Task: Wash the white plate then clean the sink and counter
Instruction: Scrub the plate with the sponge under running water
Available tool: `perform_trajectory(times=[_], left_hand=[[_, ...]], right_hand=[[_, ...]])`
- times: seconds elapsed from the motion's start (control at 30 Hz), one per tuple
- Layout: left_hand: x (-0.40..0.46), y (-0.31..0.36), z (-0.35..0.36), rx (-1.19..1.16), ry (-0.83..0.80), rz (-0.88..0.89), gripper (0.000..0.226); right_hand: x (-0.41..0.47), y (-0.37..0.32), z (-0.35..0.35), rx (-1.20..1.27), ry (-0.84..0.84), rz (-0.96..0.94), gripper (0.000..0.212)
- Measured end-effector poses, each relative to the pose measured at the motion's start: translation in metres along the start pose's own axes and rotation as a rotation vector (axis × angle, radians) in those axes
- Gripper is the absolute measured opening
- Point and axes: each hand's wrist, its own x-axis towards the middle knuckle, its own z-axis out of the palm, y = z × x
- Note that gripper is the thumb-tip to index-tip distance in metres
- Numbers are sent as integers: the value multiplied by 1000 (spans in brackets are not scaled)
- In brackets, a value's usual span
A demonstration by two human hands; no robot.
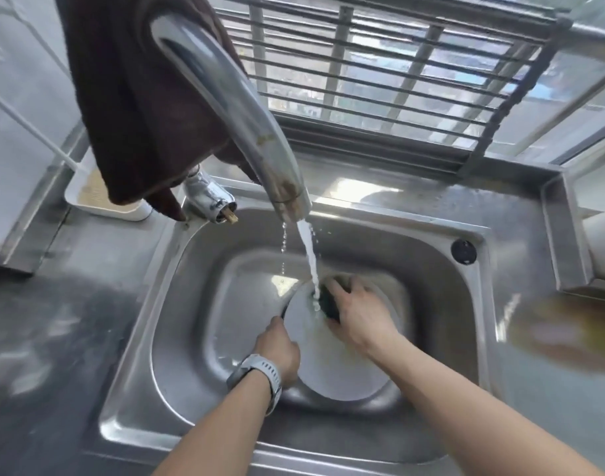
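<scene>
I see the white plate (332, 359) down in the steel sink (177, 290), tilted, its far edge under the water stream (309, 255) from the tap (239, 108). My left hand (277, 348), w/ a grey watch (263, 369) on the wrist, has its grip closed on the plate's left rim, fingers wrapped over the edge. My right hand (357, 310) lies on the plate's far-right part, grip clamped round a dark scrubber (328, 300), fingers curled over it and pressing it onto the plate surface right where the water lands. Hand is motion-blurred, so exact finger spread I can't tell. A brown cloth (136, 91) hangs over the tap at far left. A white tray (98, 197) sits on the bench (53, 304) beside the tap base. Brownish stain (565, 328) on the bench right of the sink.
</scene>
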Motion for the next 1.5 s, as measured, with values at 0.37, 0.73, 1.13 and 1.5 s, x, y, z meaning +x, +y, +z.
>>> perform_trajectory(times=[0.37, 0.73, 1.13, 1.5], left_hand=[[2, 0, -4, -55, -22, 1, 39], [9, 2, -16, 1, -99, -19, 34], [58, -18, 0, -153, -169, -47, 30], [12, 3, -10, -38, -77, -15, 47]], right_hand=[[-24, -39, 6, 17, -41, -86, 50], [-56, -29, 10, 39, -104, -45, 44], [-53, -30, 3, 57, -110, -48, 41], [-54, -12, 14, 61, -43, 1, 43]])
